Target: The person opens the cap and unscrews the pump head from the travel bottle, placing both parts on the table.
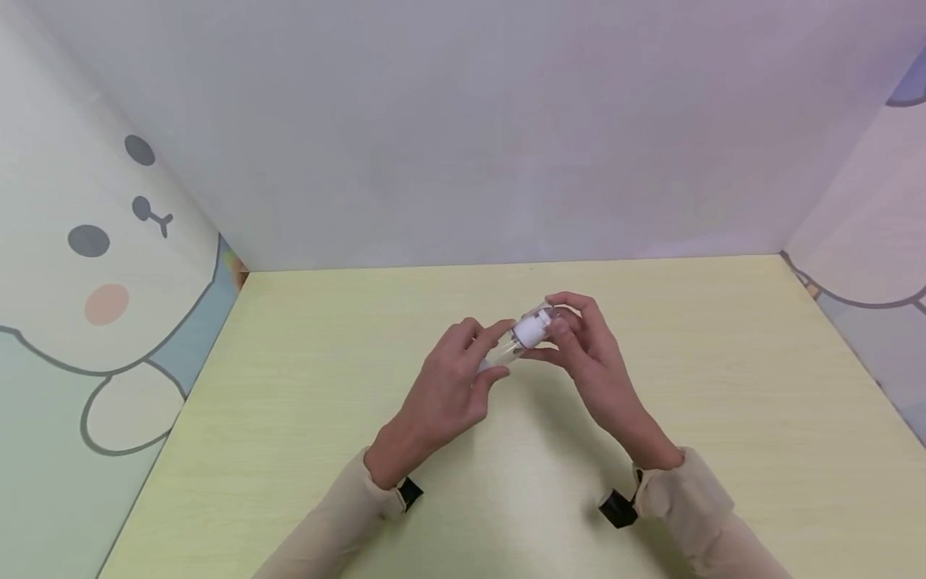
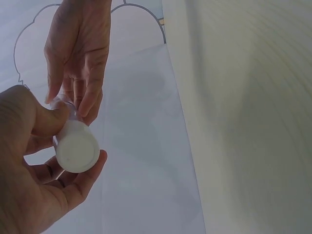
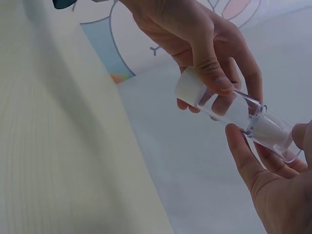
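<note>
Bottle [image 1: 504, 351] tilted, held above desk [image 1: 289, 410], between side edges, short of far edge. Left hand [image 1: 454, 386] grips body; right hand [image 1: 600, 370] grips clear cap [image 3: 271, 131]. Likely risks: smooth body slipping if left grip slackens; cap binding if pulled askew.

The pale yellow bench [image 1: 325, 362], finely grained, extends below the left grip [image 1: 452, 386] and the right grip [image 1: 599, 374]; on its surface lie soft shadows [image 1: 564, 414], one near the right grip.

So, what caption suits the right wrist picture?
Left fingers and right fingers hold a clear, white-based bottle.
</note>
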Available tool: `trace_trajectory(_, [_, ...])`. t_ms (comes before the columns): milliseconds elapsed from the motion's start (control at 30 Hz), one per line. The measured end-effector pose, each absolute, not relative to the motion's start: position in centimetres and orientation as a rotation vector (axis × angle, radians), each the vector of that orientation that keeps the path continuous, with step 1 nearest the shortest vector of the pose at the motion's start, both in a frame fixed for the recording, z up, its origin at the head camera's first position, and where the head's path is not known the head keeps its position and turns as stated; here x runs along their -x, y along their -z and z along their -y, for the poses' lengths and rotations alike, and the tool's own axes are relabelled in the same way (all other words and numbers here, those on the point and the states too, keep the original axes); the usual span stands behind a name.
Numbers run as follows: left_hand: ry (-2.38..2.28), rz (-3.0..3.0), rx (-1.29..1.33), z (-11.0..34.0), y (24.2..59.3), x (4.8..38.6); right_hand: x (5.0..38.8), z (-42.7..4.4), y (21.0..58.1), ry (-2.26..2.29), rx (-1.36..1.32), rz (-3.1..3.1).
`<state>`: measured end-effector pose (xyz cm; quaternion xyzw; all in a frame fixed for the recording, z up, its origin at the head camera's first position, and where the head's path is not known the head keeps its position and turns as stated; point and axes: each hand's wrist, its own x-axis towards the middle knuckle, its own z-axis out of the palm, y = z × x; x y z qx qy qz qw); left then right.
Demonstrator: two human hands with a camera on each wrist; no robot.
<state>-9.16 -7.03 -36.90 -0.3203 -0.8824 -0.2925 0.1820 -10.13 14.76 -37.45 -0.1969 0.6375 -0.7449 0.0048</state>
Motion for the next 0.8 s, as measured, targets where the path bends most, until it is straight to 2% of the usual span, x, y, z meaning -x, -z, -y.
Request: trace_trajectory(800, [0.836, 2.554, 0.834, 7.3, 36.5, 9.3, 10.8, -16.2, 37.1, 2.394, 0.603, -2.078])
